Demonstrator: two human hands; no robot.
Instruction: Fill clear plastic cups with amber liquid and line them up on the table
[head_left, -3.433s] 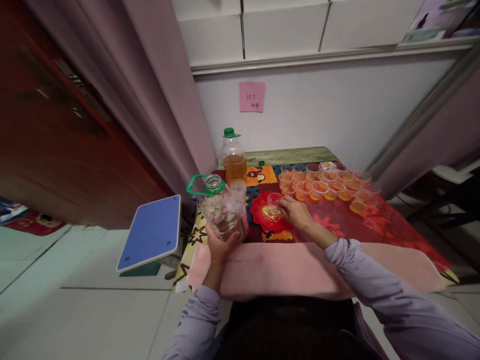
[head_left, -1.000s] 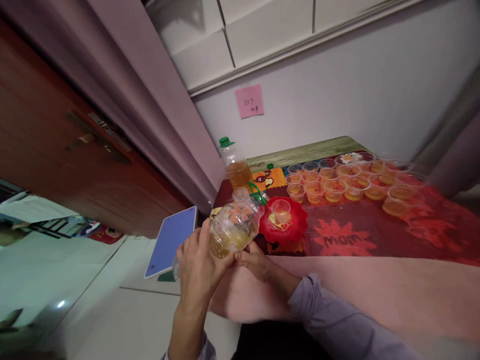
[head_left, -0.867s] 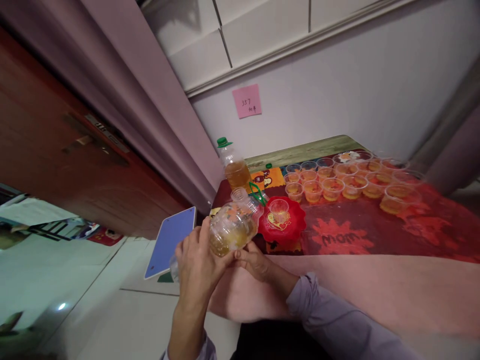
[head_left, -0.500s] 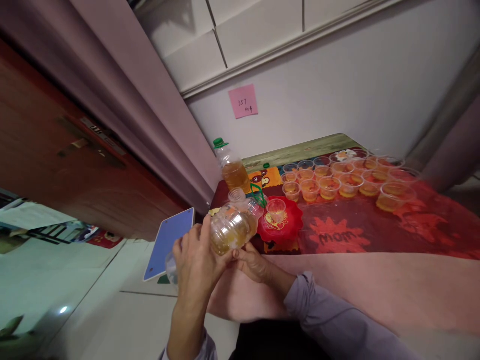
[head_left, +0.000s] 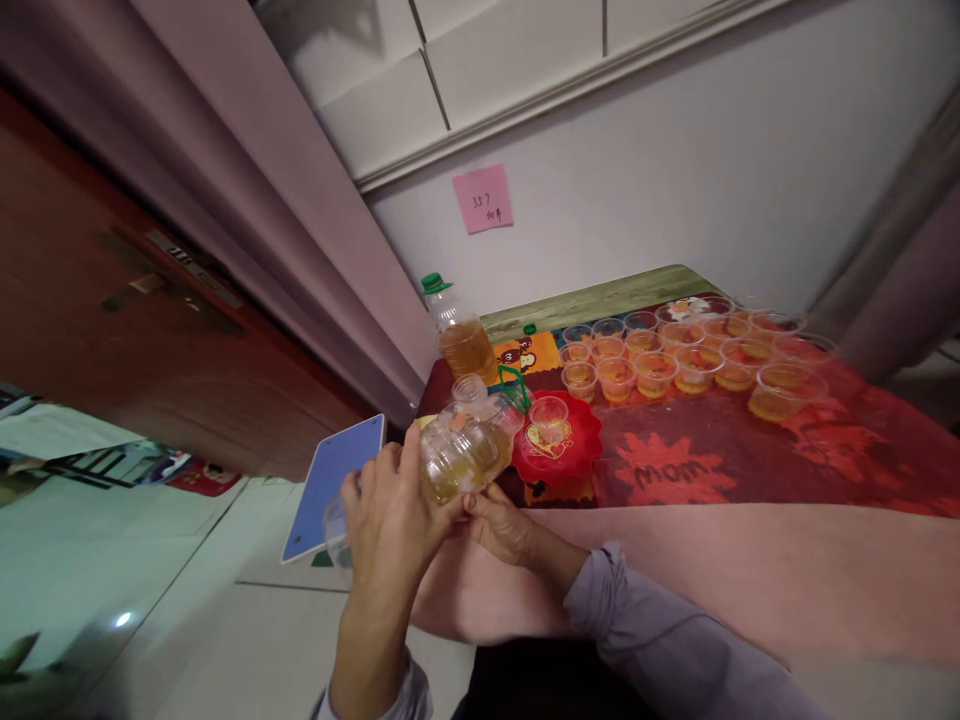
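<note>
A clear plastic bottle lies tilted almost on its side in my two hands, some yellow liquid inside. My left hand wraps round its body toward the base. From below, the fingers of my right hand support it. The bottle's mouth, with a green ring handle, points right toward a clear plastic cup standing on a red scalloped plate. Whether liquid is flowing cannot be made out. Just behind the held bottle shows another clear cup.
Rows of clear cups with yellow liquid stand on the table's right part. A larger green-capped bottle of amber liquid is at the back left, with a loose green cap near it. A blue board is left of the table.
The whole view has shifted slightly. Both hands keep the same hold on the tilted bottle, and the cups have not moved on the table.
</note>
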